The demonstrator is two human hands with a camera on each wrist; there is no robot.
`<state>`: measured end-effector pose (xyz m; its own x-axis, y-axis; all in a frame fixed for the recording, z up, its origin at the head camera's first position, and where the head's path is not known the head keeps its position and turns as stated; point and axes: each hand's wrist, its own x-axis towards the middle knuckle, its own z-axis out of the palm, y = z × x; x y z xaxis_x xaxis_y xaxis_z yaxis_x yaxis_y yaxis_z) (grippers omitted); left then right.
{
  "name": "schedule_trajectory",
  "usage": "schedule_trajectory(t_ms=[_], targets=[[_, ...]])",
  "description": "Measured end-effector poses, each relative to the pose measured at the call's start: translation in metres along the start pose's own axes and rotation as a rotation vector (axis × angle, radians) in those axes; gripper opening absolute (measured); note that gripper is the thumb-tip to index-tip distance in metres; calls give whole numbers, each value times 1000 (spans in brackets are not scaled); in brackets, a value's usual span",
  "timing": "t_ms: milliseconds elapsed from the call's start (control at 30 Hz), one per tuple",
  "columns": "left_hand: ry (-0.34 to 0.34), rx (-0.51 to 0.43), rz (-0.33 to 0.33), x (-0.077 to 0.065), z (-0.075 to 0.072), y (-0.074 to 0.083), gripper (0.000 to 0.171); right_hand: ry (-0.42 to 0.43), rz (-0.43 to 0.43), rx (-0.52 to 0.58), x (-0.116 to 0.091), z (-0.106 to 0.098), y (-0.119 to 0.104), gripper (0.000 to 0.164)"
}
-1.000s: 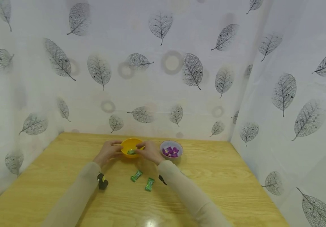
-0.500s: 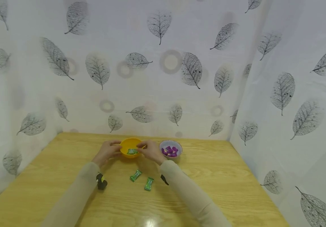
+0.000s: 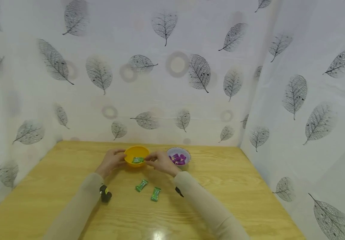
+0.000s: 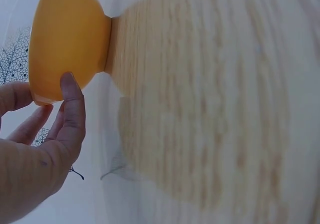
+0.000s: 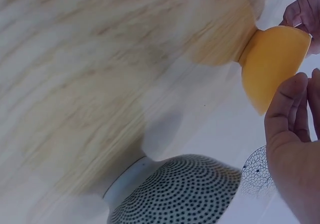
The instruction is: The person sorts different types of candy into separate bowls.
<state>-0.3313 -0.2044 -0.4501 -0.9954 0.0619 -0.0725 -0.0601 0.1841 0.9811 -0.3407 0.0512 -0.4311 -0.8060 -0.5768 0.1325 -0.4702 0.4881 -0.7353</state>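
Note:
My left hand (image 3: 111,161) grips the left rim of a yellow bowl (image 4: 70,33), thumb at the rim and fingers against the outer wall. Green wrapped candy (image 3: 137,160) lies inside this bowl. At the bowl's right rim is my right hand (image 3: 161,162), its fingers loosely bent. In the right wrist view a gap shows between its thumb and fingertips (image 5: 295,86), and I see nothing held there. Two green wrapped candies, one (image 3: 141,185) angled and another (image 3: 155,194) more upright, lie on the table in front of the bowl.
A second bowl (image 5: 180,194), white with dark dots outside, stands right of the yellow one and holds several purple wrapped candies (image 3: 179,158). The wooden table (image 3: 220,200) meets a leaf-patterned white curtain (image 3: 160,90) at the back and sides.
My right hand has drawn back rightward from inside the yellow bowl to its rim, leaving the green candy in the bowl more exposed. My left hand keeps its grip on the bowl.

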Motion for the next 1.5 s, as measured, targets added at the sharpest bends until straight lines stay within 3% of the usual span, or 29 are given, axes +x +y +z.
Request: schedule_trajectory(t_ms=[233, 467, 700, 1100, 1500], targets=[[-7, 0, -23, -1, -1, -2, 49, -93, -28, 21, -8, -6, 11, 25], [-17, -45, -33, 3, -1, -2, 50, -281, -44, -38, -20, -18, 16, 29], [2, -13, -24, 8, 0, -6, 47, -430, -87, -60, -33, -25, 27, 33], [24, 26, -20, 5, 1, -3, 47, -583, -62, -17, -37, -27, 33, 39], [21, 32, -30, 5, 0, -1, 48, -694, -168, -51, -32, -22, 31, 39]])
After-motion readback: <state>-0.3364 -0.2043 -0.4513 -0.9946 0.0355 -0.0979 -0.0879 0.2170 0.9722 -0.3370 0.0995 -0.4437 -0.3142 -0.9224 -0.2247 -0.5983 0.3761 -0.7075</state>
